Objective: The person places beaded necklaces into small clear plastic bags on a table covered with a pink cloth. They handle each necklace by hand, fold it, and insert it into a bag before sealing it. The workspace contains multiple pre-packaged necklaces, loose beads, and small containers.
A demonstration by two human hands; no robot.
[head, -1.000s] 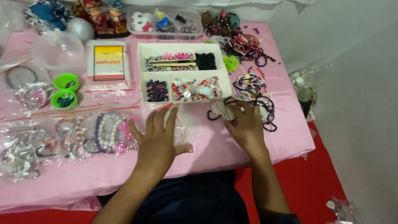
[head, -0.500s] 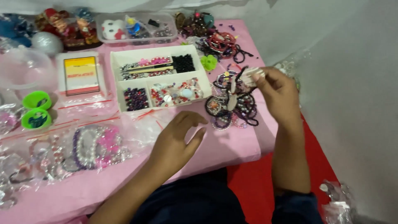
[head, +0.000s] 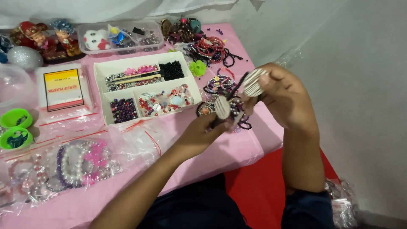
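My right hand (head: 286, 97) is raised over the table's right edge and pinches a small white ribbed cord bundle (head: 254, 82). My left hand (head: 199, 135) reaches up from below and grips a second white bundle (head: 222, 107). A dark strand (head: 237, 87) runs between the two bundles. Both bundles hang just above a heap of beaded bracelets (head: 216, 85) on the pink tablecloth (head: 195, 157). Left of my hands stands a white divided tray (head: 101, 70) with beads sorted into its compartments.
A clear plastic box (head: 121, 38) and figurines (head: 38, 36) stand at the back. More bracelets (head: 212, 48) lie at the back right. Bagged bracelets (head: 80, 163), two green cups (head: 15, 127) and a yellow-labelled packet (head: 63, 89) lie to the left. Red floor (head: 263, 186) and a grey wall are on the right.
Both hands have left the tablecloth. My right hand took the white bundles from the bracelet heap and lifted them; my left hand rose and took hold of the lower bundle.
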